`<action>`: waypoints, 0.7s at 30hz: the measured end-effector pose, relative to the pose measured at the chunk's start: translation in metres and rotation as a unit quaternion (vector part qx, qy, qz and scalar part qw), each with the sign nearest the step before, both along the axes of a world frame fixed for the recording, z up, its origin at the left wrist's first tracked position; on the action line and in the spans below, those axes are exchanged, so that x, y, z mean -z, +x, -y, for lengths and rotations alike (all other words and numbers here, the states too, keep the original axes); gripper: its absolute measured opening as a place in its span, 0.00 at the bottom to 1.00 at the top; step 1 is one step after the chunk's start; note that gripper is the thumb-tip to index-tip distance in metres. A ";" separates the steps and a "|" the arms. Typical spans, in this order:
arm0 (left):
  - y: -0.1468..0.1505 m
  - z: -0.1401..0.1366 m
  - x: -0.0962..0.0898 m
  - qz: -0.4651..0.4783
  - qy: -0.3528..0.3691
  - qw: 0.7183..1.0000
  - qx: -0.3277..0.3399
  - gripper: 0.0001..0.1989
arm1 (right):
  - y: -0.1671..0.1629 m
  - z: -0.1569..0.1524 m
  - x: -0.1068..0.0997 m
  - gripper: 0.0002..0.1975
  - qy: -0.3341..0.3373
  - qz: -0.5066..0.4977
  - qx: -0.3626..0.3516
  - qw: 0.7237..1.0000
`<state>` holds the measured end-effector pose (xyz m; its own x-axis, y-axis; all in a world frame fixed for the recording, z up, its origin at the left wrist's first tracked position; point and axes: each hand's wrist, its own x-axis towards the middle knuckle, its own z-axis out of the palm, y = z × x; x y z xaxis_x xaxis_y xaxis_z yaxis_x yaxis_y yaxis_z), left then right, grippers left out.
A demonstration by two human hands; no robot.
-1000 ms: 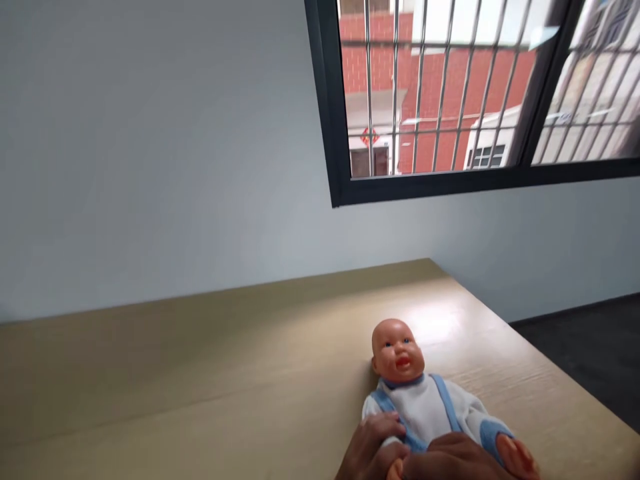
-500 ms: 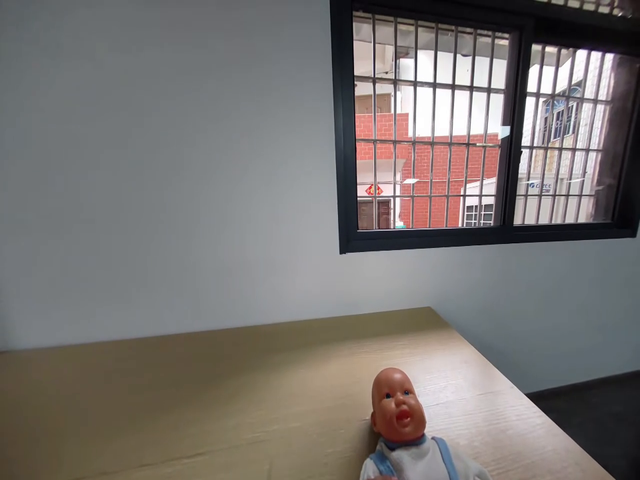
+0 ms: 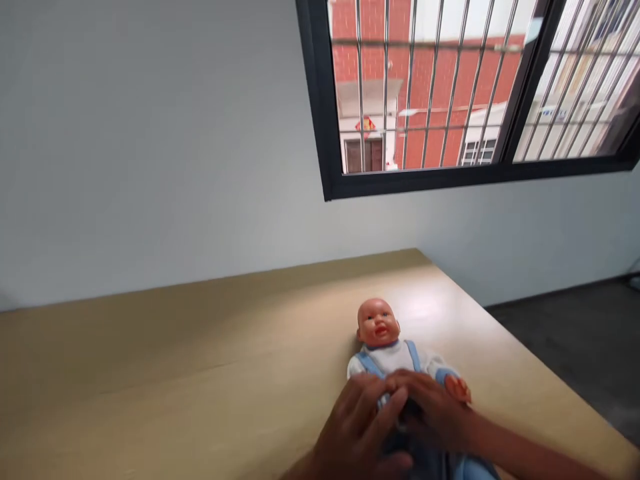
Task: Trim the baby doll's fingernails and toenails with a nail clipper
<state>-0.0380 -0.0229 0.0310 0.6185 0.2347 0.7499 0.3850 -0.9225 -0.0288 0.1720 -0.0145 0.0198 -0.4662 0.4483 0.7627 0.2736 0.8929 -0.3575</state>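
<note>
A baby doll (image 3: 379,323) lies on its back, in a white top with light-blue straps and blue overalls. My left hand (image 3: 357,430) rests over the front of the overalls, its fingers bent and slightly blurred. From the right, my right hand (image 3: 437,407) reaches across the doll's belly with curled fingers, its fingertips meeting those of my left hand. Both hands are closed on the clothing at the front, and they hide most of the doll's middle. One doll hand (image 3: 457,388) sticks out beside my right wrist. Dark cloth shows below my fingers.
The doll lies on a light wooden table (image 3: 165,393), near its right edge. A pale wall (image 3: 150,147) stands behind it, with a barred, dark-framed window (image 3: 415,183) at the upper right. Dark floor (image 3: 560,333) shows beyond the table's right side.
The view has tipped downward, so the doll and table sit higher in the picture. Both of my hands have come into view over the doll's front.
</note>
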 end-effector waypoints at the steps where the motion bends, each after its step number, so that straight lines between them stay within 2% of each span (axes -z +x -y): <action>1: 0.002 -0.001 -0.018 -0.001 -0.032 0.999 0.022 0.28 | 0.001 0.001 0.002 0.21 -0.024 -0.020 0.002 1.000; 2: 0.006 -0.007 -0.034 0.012 -0.070 0.997 0.036 0.23 | 0.001 0.001 0.003 0.19 -0.046 -0.039 0.011 0.998; 4: 0.015 -0.022 -0.055 0.030 -0.192 0.976 0.094 0.18 | 0.002 0.000 0.003 0.19 -0.076 -0.066 0.045 0.994; 6: 0.020 -0.034 -0.063 0.006 -0.255 0.959 0.121 0.23 | 0.002 -0.002 0.003 0.18 -0.093 -0.075 0.069 0.990; 8: 0.019 -0.037 -0.063 -0.023 -0.263 0.959 0.101 0.25 | 0.002 -0.003 0.002 0.14 -0.087 -0.057 0.073 0.992; 10: 0.014 -0.033 -0.060 -0.039 -0.247 0.966 0.068 0.21 | 0.003 -0.003 0.000 0.11 -0.068 -0.020 0.067 0.995; 12: 0.010 -0.027 -0.056 -0.028 -0.235 0.970 0.062 0.18 | 0.003 -0.002 -0.002 0.14 -0.049 -0.002 0.057 0.997; 15: 0.012 -0.020 -0.047 0.075 -0.273 0.955 0.089 0.19 | 0.003 -0.001 -0.004 0.20 -0.050 -0.053 0.045 0.996; 18: 0.019 -0.018 -0.037 0.251 -0.333 0.900 0.124 0.21 | 0.003 -0.002 -0.001 0.27 -0.040 -0.147 0.020 0.988; 21: 0.024 -0.016 -0.029 0.363 -0.320 0.859 0.165 0.23 | 0.003 -0.004 0.001 0.32 -0.030 -0.189 -0.003 0.981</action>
